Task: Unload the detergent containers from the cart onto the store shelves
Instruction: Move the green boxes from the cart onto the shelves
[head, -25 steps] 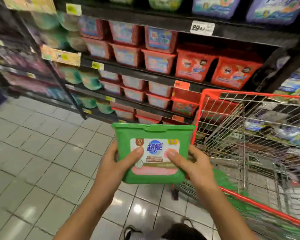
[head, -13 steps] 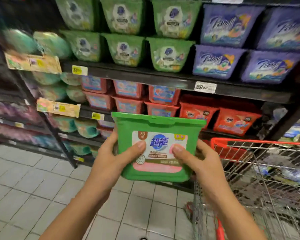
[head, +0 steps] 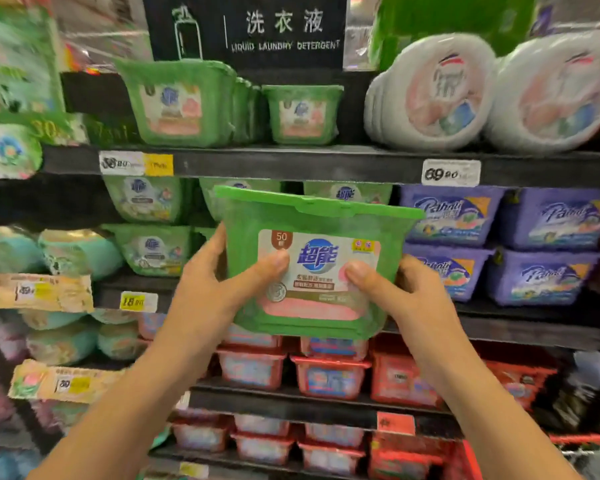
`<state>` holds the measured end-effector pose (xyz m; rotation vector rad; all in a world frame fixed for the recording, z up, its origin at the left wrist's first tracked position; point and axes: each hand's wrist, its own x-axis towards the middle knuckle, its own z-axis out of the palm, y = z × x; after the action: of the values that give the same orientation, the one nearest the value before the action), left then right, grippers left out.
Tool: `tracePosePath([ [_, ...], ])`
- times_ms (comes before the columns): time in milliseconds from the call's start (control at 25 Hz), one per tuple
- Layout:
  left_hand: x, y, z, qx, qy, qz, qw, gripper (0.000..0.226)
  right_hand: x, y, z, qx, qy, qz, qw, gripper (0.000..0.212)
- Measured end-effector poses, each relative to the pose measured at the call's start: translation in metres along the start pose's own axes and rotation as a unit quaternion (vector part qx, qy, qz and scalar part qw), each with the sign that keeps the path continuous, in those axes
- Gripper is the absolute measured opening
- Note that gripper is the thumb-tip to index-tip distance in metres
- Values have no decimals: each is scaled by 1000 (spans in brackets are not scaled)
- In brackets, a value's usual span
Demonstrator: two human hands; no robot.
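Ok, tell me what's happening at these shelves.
A person holds a green plastic detergent tub with a pink-and-white label, left hand and right hand gripping its sides, thumbs on the label. It is held up in front of the black shelves, not yet set down. Matching green tubs sit on the shelf above.

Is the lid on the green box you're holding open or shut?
Shut: the lid sits flat along the top of the green box, with no gap showing.

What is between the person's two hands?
In the head view, a green detergent box fills that gap; the left hand and right hand hold its sides.
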<state>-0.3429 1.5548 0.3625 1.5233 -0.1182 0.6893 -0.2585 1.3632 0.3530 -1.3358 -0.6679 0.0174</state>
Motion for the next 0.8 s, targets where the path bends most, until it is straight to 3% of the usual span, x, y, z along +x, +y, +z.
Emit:
tracePosePath([
  [240, 86, 26, -29, -16, -66, 91, 994, 44, 68, -35, 29, -44, 17, -96, 994, 39],
  [440, 157, 44, -41, 42, -93, 139, 985, 33, 123, -61, 41, -62, 30, -149, 986, 37],
  [560, 197, 39, -36, 63, -75, 136, 986, 27, 159, -71, 39, -95, 51, -137, 985, 21],
  [720, 244, 24, -22, 96, -11, 161, 982, 21, 210, -67, 32, -160, 63, -91, 981, 33],
  [800, 266, 18, -21, 132, -11, 145, 981, 17, 234, -63, 26, -189, 54, -68, 978, 27],
])
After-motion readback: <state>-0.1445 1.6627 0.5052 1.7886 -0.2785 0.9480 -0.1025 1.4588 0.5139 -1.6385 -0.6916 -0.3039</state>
